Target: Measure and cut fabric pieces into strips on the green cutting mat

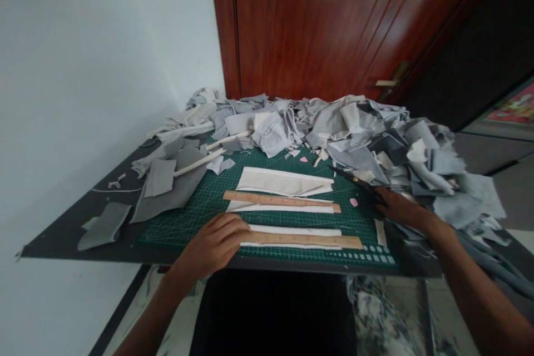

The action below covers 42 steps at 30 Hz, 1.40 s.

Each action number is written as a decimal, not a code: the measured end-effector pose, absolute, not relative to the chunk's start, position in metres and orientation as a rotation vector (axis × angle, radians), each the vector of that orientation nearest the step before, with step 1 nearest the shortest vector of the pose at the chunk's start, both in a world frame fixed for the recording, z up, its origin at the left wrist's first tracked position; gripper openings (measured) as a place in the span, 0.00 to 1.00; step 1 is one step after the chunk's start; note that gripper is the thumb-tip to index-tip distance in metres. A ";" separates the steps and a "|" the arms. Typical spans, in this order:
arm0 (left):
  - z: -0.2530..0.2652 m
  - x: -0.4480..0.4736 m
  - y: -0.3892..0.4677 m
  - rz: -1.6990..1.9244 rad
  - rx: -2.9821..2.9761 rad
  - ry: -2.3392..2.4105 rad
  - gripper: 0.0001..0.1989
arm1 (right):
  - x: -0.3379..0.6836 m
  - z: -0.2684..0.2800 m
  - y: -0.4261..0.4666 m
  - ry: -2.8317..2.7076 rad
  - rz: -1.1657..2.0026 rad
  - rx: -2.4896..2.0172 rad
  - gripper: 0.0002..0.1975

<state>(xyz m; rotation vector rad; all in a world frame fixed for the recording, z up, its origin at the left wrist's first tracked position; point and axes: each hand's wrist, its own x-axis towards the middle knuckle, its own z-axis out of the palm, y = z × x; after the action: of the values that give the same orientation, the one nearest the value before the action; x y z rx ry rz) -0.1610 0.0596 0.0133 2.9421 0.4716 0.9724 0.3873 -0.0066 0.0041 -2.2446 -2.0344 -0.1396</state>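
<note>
My left hand point(217, 243) is closed over the left end of the front wooden ruler point(304, 240) and a white cloth strip point(296, 230). That ruler lies lengthwise on the strip, near the mat's front edge. On the right, my right hand point(394, 208) grips the handles of black scissors point(354, 179); their blades point away to the left, beside the scrap pile. Behind the front strip, a second wooden ruler point(279, 199) rests on another white strip point(283, 208). Farther back lies a wider cream cloth piece point(286, 182). My fingers hide the front ruler's left end.
A green cutting mat point(179, 228) covers the middle of the dark table point(62, 228). Grey and cream fabric scraps point(275, 128) heap along the back and right. Pink chalk pieces point(354, 202) lie on the mat. A white wall point(104, 67) borders the left; a wooden door point(325, 28) stands behind.
</note>
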 end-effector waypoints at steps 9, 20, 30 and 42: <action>-0.011 -0.115 0.004 1.063 2.815 0.791 0.19 | 0.295 0.032 -0.032 -1.835 -0.284 -1.848 0.12; -0.025 -0.077 -0.023 1.076 2.636 1.111 0.21 | 0.195 0.012 0.006 -2.056 0.097 -1.669 0.13; -0.026 -0.069 -0.021 1.106 2.620 1.189 0.21 | 0.195 0.024 0.015 -2.177 0.137 -1.739 0.11; -0.026 -0.070 -0.022 1.090 2.612 1.199 0.21 | 0.192 0.042 0.031 -2.414 0.130 -1.790 0.08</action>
<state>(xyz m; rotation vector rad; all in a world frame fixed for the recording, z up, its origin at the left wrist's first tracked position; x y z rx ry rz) -0.0702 -0.0219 -0.0263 2.6119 1.1993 1.0904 0.1915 0.0310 0.0422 -1.7900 -2.4142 0.1300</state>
